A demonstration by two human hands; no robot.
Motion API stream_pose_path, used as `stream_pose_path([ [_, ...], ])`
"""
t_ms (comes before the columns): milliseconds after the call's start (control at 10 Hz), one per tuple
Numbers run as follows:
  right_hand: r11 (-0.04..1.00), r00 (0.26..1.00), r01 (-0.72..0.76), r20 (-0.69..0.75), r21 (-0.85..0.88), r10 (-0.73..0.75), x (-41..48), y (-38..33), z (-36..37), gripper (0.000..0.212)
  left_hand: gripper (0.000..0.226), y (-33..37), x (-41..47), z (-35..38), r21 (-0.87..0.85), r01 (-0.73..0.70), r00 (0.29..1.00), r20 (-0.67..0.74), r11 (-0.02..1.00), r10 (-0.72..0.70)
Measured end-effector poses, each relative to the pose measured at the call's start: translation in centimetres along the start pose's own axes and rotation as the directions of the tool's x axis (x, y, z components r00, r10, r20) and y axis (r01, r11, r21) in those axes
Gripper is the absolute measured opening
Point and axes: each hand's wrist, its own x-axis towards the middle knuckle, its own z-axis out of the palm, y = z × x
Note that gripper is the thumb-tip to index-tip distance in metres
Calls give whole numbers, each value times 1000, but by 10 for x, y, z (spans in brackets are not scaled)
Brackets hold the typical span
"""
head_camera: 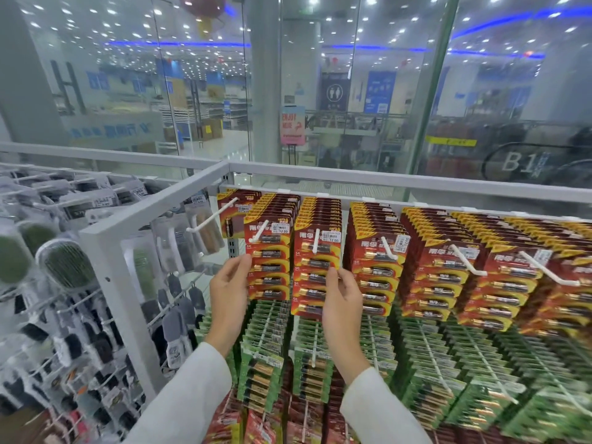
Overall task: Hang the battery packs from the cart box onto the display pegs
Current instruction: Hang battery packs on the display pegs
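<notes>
Red battery packs hang in dense rows on white pegs along the top rail. My left hand (pixel 229 293) holds the left edge of the front red pack (pixel 270 264) on the second peg (pixel 259 232). My right hand (pixel 342 299) pinches the lower right edge of the front red pack (pixel 315 277) on the third peg (pixel 316 241). The first peg (pixel 213 217) at the far left is nearly bare, with a few packs at its back. The cart box is out of view.
Green battery packs (pixel 416 354) fill the pegs below the red rows, with more red packs lower down. A white frame post (pixel 105 261) divides this panel from hairbrushes and small goods at the left. Glass panes stand behind the rail.
</notes>
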Motion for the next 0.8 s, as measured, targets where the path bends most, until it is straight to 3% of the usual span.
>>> stream_pose_path([
  [100,1000,1000,-1,-19,-5,1,-2,5,-1,15,21,-6,-3,-9,29,-27,999,-24,999,28],
  [300,998,998,-17,-62,-60,13,-33,27,-28,22,20,-23,-37,-33,135,-29,997,-71,990,39],
  [500,985,977,-157,-160,-70,144,-80,63,-103,17,19,-49,-117,-21,126,92,995,29,988,-97],
  [600,960,913,-279,-310,-3,264,-111,77,-173,14,18,-69,-168,6,141,196,969,121,970,-213],
  [700,949,847,-307,-436,65,304,-134,82,-227,13,39,-85,-192,32,186,289,919,219,939,-327],
  [800,930,702,-339,-621,140,349,-174,88,-307,6,57,-193,-222,-8,241,559,699,378,793,-607],
])
